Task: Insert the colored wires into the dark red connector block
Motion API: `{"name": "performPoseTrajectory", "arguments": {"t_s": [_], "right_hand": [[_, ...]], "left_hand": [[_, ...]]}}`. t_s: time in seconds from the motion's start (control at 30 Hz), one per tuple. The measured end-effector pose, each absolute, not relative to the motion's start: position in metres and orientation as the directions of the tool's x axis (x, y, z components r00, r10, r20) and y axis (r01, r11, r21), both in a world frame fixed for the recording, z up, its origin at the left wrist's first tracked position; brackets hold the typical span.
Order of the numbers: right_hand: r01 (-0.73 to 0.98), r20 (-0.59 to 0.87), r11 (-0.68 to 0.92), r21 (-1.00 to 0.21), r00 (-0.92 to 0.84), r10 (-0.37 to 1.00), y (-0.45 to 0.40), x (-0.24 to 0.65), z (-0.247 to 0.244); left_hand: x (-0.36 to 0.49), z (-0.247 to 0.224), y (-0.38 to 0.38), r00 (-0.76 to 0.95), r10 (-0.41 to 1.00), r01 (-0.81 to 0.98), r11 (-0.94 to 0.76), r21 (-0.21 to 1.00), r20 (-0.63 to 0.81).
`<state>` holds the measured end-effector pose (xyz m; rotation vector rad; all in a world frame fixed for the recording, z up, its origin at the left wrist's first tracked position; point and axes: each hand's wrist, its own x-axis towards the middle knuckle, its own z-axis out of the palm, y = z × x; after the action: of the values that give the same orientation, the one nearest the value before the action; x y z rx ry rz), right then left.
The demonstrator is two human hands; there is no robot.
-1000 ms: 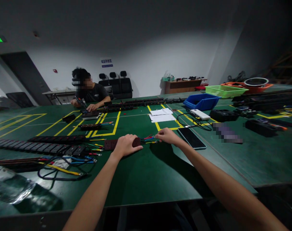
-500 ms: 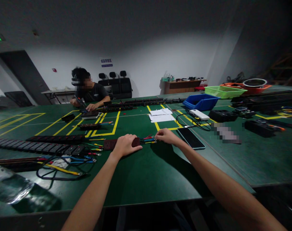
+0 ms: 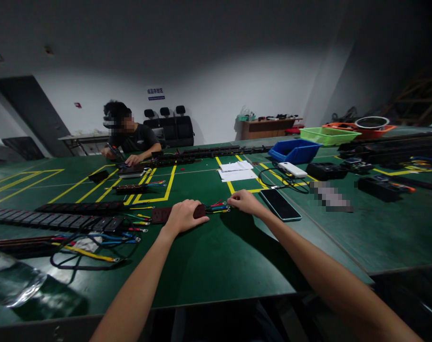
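My left hand (image 3: 185,216) is wrapped over a dark red socket strip (image 3: 161,215) lying on the green table, thumb along its near side. Out of the strip's right end run red, blue, green and yellow wires (image 3: 217,207) with ring terminals. At the tips of these wires, the fingers of my right hand (image 3: 244,201) are pinched together on a wire end. The exact terminal between them is too small to make out. A dark-screened phone (image 3: 280,205) lies just right of my right hand.
Black socket strips (image 3: 62,221) with loose wires fill the left side, near a clear plastic bottle (image 3: 14,278). White papers (image 3: 237,170), a white power bank (image 3: 292,169) and a blue bin (image 3: 294,151) lie farther back. Across the table sits a co-worker (image 3: 140,140) holding a tool.
The view has shifted slightly. Both my hands keep the same hold on the socket strip and the wire end, with no clear movement.
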<state>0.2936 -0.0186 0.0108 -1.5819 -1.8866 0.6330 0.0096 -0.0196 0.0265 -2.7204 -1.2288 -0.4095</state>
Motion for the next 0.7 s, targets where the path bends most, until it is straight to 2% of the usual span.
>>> {"name": "performPoseTrajectory", "arguments": {"t_s": [0.1, 0.2, 0.4, 0.7], "right_hand": [[0.596, 0.055, 0.099, -0.797, -0.092, 0.994, -0.0192, 0.2917, 0.0107], [0.535, -0.003, 0.029, -0.845, -0.058, 0.998, -0.0187, 0.2907, 0.0099], [0.532, 0.001, 0.032, -0.846, -0.058, 0.998, -0.018, 0.2901, 0.0078], [0.621, 0.038, 0.116, -0.775, -0.137, 0.99, -0.0183, 0.287, 0.0031]], "left_hand": [[0.0095, 0.0269, -0.0199, 0.633, 0.716, 0.749, -0.663, 0.002, 0.293], [0.0095, 0.0272, -0.0199, 0.634, 0.713, 0.746, -0.666, 0.007, 0.298], [0.0097, 0.0274, -0.0198, 0.633, 0.715, 0.747, -0.664, 0.009, 0.296], [0.0096, 0.0248, -0.0196, 0.627, 0.718, 0.754, -0.657, -0.001, 0.302]]}}
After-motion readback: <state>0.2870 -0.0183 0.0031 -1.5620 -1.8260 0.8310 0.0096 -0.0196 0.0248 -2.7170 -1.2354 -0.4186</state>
